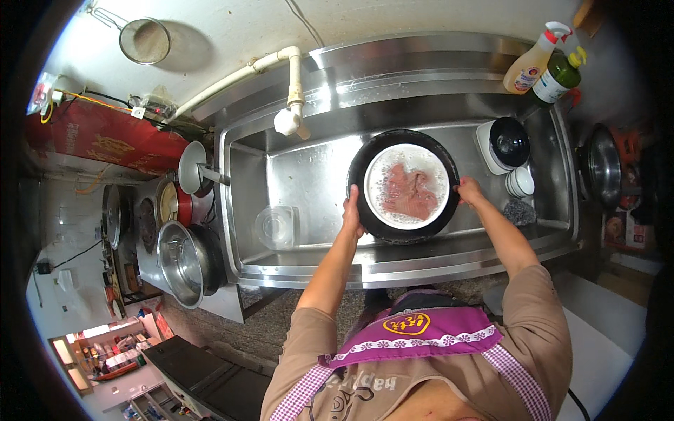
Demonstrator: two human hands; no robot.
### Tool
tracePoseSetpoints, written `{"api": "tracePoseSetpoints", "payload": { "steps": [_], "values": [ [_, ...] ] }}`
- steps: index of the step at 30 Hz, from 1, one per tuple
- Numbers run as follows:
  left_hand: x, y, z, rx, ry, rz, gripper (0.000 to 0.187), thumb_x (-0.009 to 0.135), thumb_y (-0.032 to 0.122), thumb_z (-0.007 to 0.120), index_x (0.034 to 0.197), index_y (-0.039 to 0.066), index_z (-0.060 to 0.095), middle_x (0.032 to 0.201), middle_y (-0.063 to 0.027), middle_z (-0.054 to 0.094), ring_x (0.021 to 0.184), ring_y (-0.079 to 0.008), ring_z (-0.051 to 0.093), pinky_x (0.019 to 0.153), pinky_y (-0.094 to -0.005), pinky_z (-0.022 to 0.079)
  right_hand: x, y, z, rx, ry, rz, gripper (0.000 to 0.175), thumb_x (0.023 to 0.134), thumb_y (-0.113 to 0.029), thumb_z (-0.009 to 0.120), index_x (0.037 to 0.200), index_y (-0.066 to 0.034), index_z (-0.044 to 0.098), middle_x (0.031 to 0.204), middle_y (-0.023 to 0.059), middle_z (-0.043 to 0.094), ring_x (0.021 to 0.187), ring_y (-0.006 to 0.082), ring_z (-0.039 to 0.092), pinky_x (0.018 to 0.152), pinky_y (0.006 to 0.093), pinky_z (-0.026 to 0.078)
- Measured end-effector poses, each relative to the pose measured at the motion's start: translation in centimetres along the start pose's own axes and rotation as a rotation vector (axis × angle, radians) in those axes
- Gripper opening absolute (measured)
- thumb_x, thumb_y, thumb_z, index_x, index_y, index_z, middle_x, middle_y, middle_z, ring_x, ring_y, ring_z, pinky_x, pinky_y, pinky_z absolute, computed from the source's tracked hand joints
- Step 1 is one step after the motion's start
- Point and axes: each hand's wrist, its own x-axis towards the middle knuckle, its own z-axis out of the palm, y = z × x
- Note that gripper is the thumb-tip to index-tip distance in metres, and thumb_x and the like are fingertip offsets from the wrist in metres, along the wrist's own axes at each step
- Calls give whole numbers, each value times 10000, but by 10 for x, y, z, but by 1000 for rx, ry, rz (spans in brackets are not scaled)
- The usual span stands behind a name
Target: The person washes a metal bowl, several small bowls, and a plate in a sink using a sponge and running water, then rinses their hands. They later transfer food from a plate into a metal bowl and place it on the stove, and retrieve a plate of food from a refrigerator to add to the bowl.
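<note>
A wide black basin [403,238] is held level over the stainless steel sink [310,173], with my left hand [355,212] gripping its left rim and my right hand [467,190] its right rim. Within it sits a white round bowl [370,187] of foamy water. A pinkish-red cloth-like item [410,194] lies in the suds; its exact kind I cannot tell. Whether the basin touches the sink floor is not plain from above.
A faucet [288,122] juts over the sink. Inside are a clear plastic container [276,227], a black bowl [509,142], small white bowls [520,182] and a steel wool scourer [519,211]. A spray bottle [529,66] and green pump bottle [557,79] stand at the back right corner.
</note>
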Motion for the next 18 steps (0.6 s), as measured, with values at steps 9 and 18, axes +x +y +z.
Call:
{"api": "tracePoseSetpoints", "payload": {
  "steps": [9, 18],
  "values": [
    [0, -32, 50, -82, -31, 13, 1221, 646, 653, 715, 1474, 107, 2, 1459, -228, 57, 1295, -417, 288, 910, -611, 430, 20, 61, -46, 75, 59, 61, 42, 765, -48, 634, 773, -23, 600, 655, 100, 600, 503, 229, 579, 397, 378, 488],
    [-11, -46, 76, -19, -33, -33, 1074, 737, 656, 624, 1471, 79, 94, 1455, -220, 179, 1307, -359, 301, 1008, -489, 367, 40, 105, -80, 25, 76, 136, 163, 819, -144, 552, 886, -25, 642, 713, 115, 642, 525, 247, 608, 434, 387, 495]
  ]
}}
